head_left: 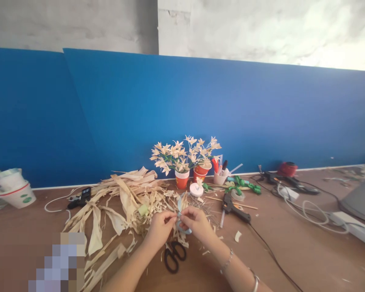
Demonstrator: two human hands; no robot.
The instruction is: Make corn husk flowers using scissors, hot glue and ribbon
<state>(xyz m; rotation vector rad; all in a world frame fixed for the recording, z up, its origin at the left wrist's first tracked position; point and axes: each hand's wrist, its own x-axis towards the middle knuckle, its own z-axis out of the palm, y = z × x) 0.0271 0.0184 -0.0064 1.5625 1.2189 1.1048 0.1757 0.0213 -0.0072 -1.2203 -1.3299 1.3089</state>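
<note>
While both your hands meet low in the middle of the view, the step in hand looks like fine fingertip work on one small piece (179, 214). Your left hand (161, 228) and right hand (200, 224) each have the grip pinched nearly closed on it, thumb against finger; what it is, too small to tell. A light-blue item (185, 231) sits just under your fingers; whether you touch it, can't tell. Any next move calls for a light, steady pinch, with one side firm if the other lets go.

Edges: black scissors (172, 271) lie on the surface (322, 259) between your forearms, handles towards you, so mind them when your wrists drop. Dried husks (135, 182) heap up left of your hands, loose strips running down beside your left forearm, easy to snag. Ahead, the white disc (196, 190) and the red cup (181, 181) with pale flowers (176, 152) look easy to knock, so reach low and short. Right of your hands lies a glue gun (237, 211), its cord (270, 252) trailing towards you. Best open room is nearer you on the right, past that cord
</note>
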